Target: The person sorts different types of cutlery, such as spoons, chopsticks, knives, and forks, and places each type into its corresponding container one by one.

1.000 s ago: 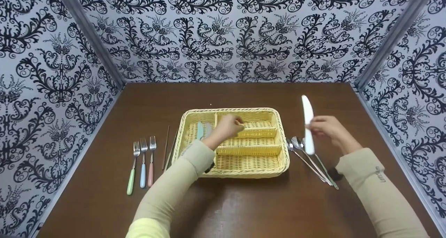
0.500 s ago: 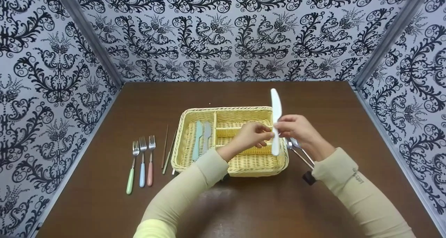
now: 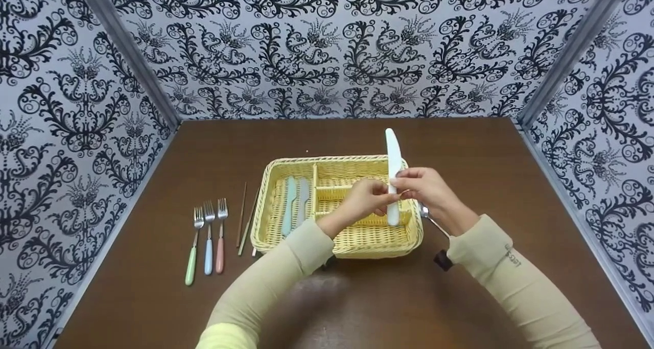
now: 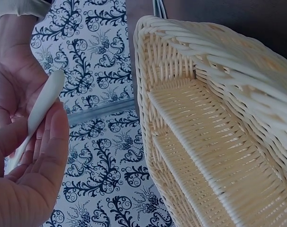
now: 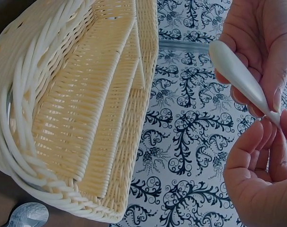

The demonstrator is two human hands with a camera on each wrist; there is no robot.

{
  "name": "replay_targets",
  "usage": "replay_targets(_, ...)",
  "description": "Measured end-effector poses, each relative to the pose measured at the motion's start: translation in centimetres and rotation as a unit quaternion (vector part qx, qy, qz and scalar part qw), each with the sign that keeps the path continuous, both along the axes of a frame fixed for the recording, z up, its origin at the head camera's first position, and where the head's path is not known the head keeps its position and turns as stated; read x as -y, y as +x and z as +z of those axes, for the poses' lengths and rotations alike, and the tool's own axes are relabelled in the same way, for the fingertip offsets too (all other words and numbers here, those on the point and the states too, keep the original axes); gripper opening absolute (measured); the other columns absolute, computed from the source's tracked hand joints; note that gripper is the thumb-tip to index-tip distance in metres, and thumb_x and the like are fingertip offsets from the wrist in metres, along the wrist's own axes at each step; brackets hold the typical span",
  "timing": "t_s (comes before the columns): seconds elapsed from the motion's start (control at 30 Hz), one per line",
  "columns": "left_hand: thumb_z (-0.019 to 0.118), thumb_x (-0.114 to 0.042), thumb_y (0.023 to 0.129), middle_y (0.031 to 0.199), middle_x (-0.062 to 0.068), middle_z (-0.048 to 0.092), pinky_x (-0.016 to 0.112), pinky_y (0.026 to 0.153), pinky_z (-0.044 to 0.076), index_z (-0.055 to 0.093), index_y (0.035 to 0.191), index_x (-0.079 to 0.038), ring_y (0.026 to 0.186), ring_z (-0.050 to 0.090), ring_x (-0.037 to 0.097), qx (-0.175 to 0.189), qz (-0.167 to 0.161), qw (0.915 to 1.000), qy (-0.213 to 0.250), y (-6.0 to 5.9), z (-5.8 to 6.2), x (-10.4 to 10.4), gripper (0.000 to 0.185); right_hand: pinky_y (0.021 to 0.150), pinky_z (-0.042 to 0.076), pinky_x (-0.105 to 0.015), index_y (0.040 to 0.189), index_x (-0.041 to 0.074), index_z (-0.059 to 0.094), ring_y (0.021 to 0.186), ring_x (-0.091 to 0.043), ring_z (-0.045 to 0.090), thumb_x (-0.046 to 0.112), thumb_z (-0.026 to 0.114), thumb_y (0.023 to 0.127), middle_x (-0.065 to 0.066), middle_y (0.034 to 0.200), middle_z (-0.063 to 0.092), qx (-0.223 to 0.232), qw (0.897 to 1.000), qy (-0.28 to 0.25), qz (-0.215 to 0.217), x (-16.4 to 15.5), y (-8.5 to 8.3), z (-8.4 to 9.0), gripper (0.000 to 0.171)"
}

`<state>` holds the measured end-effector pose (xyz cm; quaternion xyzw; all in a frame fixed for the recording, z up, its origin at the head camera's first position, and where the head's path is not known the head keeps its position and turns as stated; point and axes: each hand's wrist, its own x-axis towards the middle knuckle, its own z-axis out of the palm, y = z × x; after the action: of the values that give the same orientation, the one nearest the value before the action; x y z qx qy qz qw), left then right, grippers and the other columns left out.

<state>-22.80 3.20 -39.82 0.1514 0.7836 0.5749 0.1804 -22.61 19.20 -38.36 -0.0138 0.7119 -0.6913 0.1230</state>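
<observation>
The right hand (image 3: 429,190) carries the white knife (image 3: 392,170) left from beside the spoons to above the wicker basket (image 3: 286,247), where the left hand (image 3: 365,201) now pinches it too.

Both hands (image 3: 403,193) hold a white knife (image 3: 392,175) above the basket (image 3: 337,247).

White plastic knife (image 3: 392,170): one-piece, smooth, rounded blade tip and rounded handle end. It is held off the table above the right-hand compartments of the pale yellow woven wicker cutlery basket (image 3: 414,236), roughly upright in the head view, blade tip pointing away from the person.
</observation>
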Motion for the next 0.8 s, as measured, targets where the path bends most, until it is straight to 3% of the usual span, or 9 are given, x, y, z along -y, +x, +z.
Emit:
replay_targets(0.27, 0.064, -0.011, 0.084, 0.070, 0.004, 0.060, 0.037, 0.065, 0.055, 0.064, 0.088, 0.005, 0.056, 0.056, 0.011, 0.012, 0.006, 0.9999, -0.001, -0.5, 0.0, 0.4, 0.017, 0.064, 0.050, -0.023, 0.077, 0.012, 0.066, 0.066, -0.010, 0.058, 0.003, 0.062, 0.083, 0.002, 0.073, 0.063, 0.009, 1.000, -0.017, -0.010, 0.0, -0.2, -0.3, 0.011)
replay_targets(0.43, 0.063, -0.007, 0.084, 0.080, 0.018, 0.065, 0.033, 0.063, 0.055, 0.064, 0.094, 0.009, 0.056, 0.056, 0.011, 0.007, 0.019, 0.9998, -0.008, -1.8, -0.2, 2.0, 0.019, 0.061, 0.050, -0.022, 0.084, 0.009, 0.068, 0.064, -0.009, 0.057, 0.003, 0.063, 0.083, 0.003, 0.072, 0.064, 0.015, 0.999, -0.025, -0.019, -1.2, -0.3, -0.6, 0.008)
replay_targets(0.53, 0.062, -0.005, 0.084, 0.086, 0.023, 0.065, 0.031, 0.061, 0.055, 0.063, 0.098, 0.011, 0.056, 0.056, 0.011, 0.006, 0.043, 0.9990, -0.012, -2.8, -0.5, 3.8, 0.021, 0.061, 0.051, -0.022, 0.086, 0.008, 0.067, 0.064, -0.009, 0.059, 0.004, 0.062, 0.084, 0.002, 0.074, 0.066, 0.014, 0.999, -0.024, -0.023, -2.3, -0.5, -1.0, 0.008)
replay_targets(0.63, 0.061, -0.004, 0.084, 0.087, 0.023, 0.065, 0.033, 0.066, 0.055, 0.064, 0.097, 0.009, 0.060, 0.059, 0.015, 0.019, 0.083, 0.9961, -0.020, -4.1, -0.9, 6.0, 0.019, 0.062, 0.051, -0.023, 0.081, 0.014, 0.068, 0.063, -0.009, 0.060, 0.005, 0.063, 0.084, 0.002, 0.072, 0.066, 0.022, 0.999, -0.024, -0.036, -3.8, -0.8, -1.5, 0.011)
replay_targets(0.67, 0.062, -0.005, 0.084, 0.085, 0.021, 0.065, 0.034, 0.066, 0.055, 0.064, 0.096, 0.008, 0.062, 0.060, 0.017, 0.022, 0.095, 0.9950, -0.019, -4.7, -1.3, 6.9, 0.017, 0.062, 0.051, -0.023, 0.080, 0.016, 0.068, 0.063, -0.009, 0.060, 0.005, 0.062, 0.084, 0.002, 0.071, 0.065, 0.024, 0.999, -0.024, -0.041, -4.3, -0.8, -1.6, 0.013)
replay_targets(0.7, 0.063, -0.006, 0.083, 0.082, 0.019, 0.066, 0.033, 0.064, 0.055, 0.066, 0.092, 0.005, 0.062, 0.061, 0.017, 0.017, 0.100, 0.9948, -0.004, -5.8, -2.6, 7.9, 0.014, 0.061, 0.051, -0.023, 0.078, 0.017, 0.068, 0.063, -0.009, 0.060, 0.005, 0.062, 0.084, 0.003, 0.070, 0.065, 0.027, 0.998, -0.028, -0.046, -4.9, -0.9, -1.8, 0.015)
replay_targets(0.8, 0.067, -0.012, 0.079, 0.069, 0.008, 0.064, 0.029, 0.054, 0.053, 0.067, 0.078, -0.006, 0.057, 0.061, 0.015, -0.010, 0.106, 0.9933, 0.044, -10.5, -8.6, 11.4, 0.006, 0.059, 0.051, -0.021, 0.077, 0.019, 0.068, 0.060, -0.008, 0.059, 0.004, 0.062, 0.084, 0.003, 0.066, 0.063, 0.036, 0.997, -0.037, -0.065, -6.4, -0.9, -2.3, 0.017)
